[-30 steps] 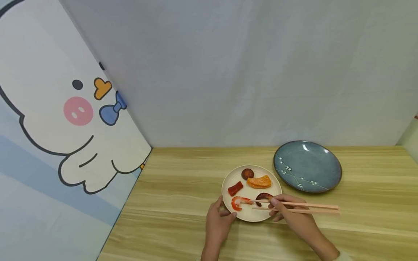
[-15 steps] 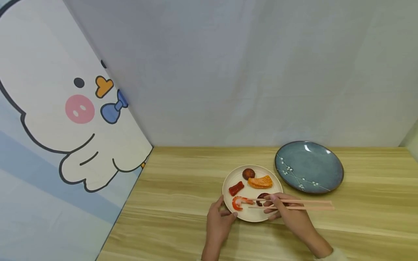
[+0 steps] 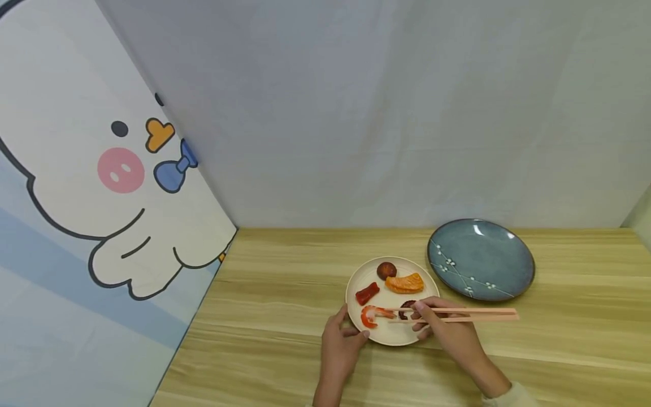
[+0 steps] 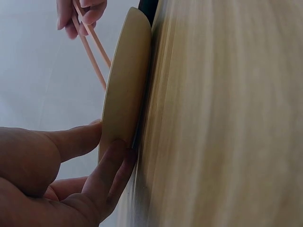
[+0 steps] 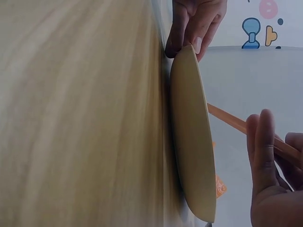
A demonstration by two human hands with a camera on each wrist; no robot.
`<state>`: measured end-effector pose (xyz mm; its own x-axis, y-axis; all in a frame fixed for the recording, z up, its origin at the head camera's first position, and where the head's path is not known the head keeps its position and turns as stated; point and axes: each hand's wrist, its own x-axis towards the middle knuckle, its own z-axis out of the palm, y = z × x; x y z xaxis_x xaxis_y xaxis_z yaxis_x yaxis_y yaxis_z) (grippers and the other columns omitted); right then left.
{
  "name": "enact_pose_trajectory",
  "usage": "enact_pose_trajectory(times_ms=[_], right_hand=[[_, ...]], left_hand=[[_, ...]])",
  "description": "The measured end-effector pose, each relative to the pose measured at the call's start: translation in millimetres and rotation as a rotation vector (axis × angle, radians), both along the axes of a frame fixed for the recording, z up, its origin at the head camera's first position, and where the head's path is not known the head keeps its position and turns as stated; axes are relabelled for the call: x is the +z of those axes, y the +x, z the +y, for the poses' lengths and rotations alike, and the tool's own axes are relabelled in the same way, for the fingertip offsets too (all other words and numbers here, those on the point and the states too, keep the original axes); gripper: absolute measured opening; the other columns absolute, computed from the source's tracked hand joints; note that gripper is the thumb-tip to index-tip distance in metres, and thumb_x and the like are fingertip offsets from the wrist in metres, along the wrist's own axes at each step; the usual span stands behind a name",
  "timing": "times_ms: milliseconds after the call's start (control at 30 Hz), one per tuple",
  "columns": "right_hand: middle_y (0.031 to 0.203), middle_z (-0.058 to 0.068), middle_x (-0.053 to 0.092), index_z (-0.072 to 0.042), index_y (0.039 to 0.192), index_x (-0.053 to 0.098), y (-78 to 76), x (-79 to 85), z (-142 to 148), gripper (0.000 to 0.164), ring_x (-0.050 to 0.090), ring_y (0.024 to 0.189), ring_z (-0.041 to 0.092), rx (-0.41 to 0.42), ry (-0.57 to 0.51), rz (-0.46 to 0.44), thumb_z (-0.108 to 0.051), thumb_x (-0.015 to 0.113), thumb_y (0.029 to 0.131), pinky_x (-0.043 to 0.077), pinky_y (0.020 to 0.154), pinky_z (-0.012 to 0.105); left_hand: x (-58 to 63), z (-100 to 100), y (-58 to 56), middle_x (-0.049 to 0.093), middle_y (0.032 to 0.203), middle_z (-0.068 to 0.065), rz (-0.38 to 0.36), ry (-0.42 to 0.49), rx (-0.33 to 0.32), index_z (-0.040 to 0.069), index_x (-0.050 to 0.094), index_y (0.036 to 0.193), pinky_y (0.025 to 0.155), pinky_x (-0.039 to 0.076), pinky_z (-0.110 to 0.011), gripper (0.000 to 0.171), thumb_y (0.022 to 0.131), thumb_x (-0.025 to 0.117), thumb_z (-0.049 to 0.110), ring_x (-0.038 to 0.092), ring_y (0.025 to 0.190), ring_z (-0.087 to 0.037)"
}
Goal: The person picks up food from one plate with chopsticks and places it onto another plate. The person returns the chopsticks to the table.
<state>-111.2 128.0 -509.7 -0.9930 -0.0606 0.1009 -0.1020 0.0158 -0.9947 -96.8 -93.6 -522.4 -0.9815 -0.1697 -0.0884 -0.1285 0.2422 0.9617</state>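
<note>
In the head view, a round cream plate carries several pieces of food. My left hand grips its near-left rim, thumb on the edge and fingers against the outer side, as the left wrist view shows. My right hand holds a pair of pinkish chopsticks over the plate's near-right side. Their tips lie around the tail end of an orange-and-white shrimp; whether they touch it I cannot tell. A dark curled octopus tentacle is partly hidden behind the right fingers and chopsticks.
Also on the cream plate are an orange salmon slice, a dark red piece and a round brown piece. Behind and right stands a blue-grey plate with white blossoms. A pale wall borders the wooden table.
My right hand has shifted a little left, bringing the chopsticks further over the shrimp with their tips slightly nearer each other. The left hand and the cream plate stay in place.
</note>
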Motion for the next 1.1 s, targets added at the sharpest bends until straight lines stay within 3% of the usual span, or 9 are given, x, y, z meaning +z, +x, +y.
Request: enact_pose_trajectory(times_ms=[300, 533, 1100], right_hand=[[0.095, 0.02, 0.077, 0.018, 0.113, 0.069, -4.7, -1.1, -6.4, 0.025, 0.074, 0.072, 0.013, 0.039, -0.021, -0.032, -0.005, 0.064, 0.105, 0.067, 0.059, 0.034], [0.098, 0.028, 0.075, 0.017, 0.111, 0.069, -7.6, -1.8, -9.1, 0.023, 0.075, 0.074, 0.015, 0.061, -0.01, -0.008, -0.005, 0.063, 0.106, 0.067, 0.058, 0.034], [0.088, 0.026, 0.074, 0.018, 0.114, 0.067, -15.3, 2.0, -22.4, 0.024, 0.074, 0.068, 0.016, 0.042, 0.03, -0.116, -0.004, 0.063, 0.105, 0.066, 0.058, 0.031]], left_hand=[[-0.6, -0.6, 0.3, 0.06, 0.125, -0.023, -0.001, 0.005, -0.004, -0.017, 0.048, 0.148, 0.071, 0.063, -0.022, 0.075, 0.081, 0.082, -0.013, 0.071, 0.092, -0.023], [0.5, -1.0, 0.5, 0.059, 0.126, -0.024, -0.008, 0.008, -0.006, -0.018, 0.046, 0.148, 0.072, 0.064, -0.023, 0.075, 0.082, 0.082, -0.013, 0.072, 0.093, -0.024], [1.4, -4.3, 1.7, 0.058, 0.128, -0.024, -0.013, 0.045, -0.016, -0.018, 0.045, 0.149, 0.071, 0.063, -0.022, 0.077, 0.082, 0.081, -0.014, 0.072, 0.094, -0.025]])
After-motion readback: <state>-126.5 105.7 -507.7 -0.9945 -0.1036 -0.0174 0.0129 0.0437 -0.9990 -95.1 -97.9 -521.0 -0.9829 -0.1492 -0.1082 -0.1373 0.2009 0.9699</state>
